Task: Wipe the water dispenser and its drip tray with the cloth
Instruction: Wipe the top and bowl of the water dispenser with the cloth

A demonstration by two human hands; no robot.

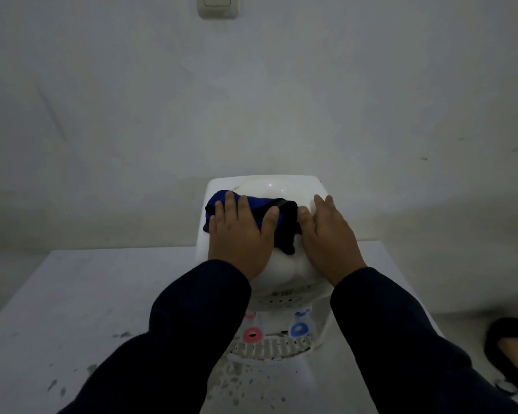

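A white water dispenser (281,186) stands on a low white surface against the wall. A blue and black cloth (284,222) lies bunched on its top. My left hand (240,237) presses flat on the cloth's blue part with straight fingers. Beside it, my right hand (329,237) rests flat on the dispenser's top, its thumb touching the cloth's black edge. Below my wrists I see the red tap (252,334), the blue tap (299,329) and the slotted drip tray (269,349).
The white surface (72,294) under the dispenser is stained with dark specks in front. A light switch (218,6) sits high on the wall. A foot in a black sandal (515,351) shows at the right edge.
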